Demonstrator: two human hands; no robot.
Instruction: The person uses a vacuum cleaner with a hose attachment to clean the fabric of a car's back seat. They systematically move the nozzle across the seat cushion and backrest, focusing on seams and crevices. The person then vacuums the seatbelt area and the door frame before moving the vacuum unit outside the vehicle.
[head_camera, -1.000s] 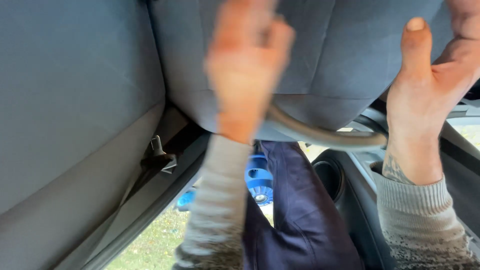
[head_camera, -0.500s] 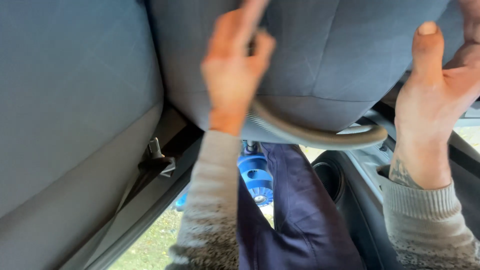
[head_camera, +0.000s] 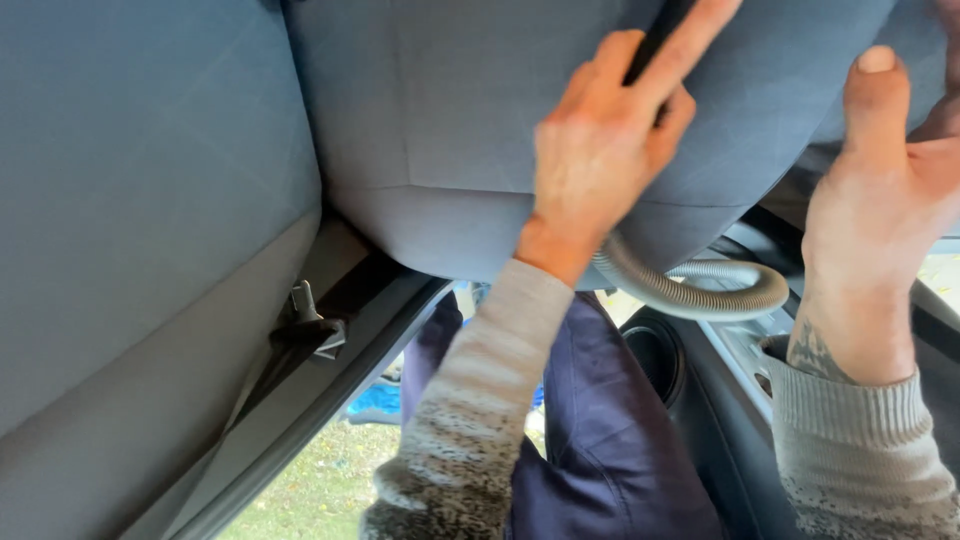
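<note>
Grey car upholstery fills the view: two seat parts are seen, a large seat back (head_camera: 140, 230) on the left and a second grey cushion (head_camera: 450, 130) across the top, cut off by the upper edge. One ribbed grey vacuum hose (head_camera: 690, 290) curls beneath the cushion; its far end is hidden behind the left hand (head_camera: 600, 160), which is closed around a dark tube (head_camera: 650, 50) (only a sliver shows) with the forefinger stretched out along it. The right hand (head_camera: 880, 200) is pressed against the cushion's right side, thumb raised; its fingers are cut off at the frame edge, so their state cannot be told. Both wrists are covered by speckled knit sleeves. Navy trousers (head_camera: 600, 440) are seen below, one belt buckle (head_camera: 315, 325) in the gap between the seats, and grass through the door opening.
</note>
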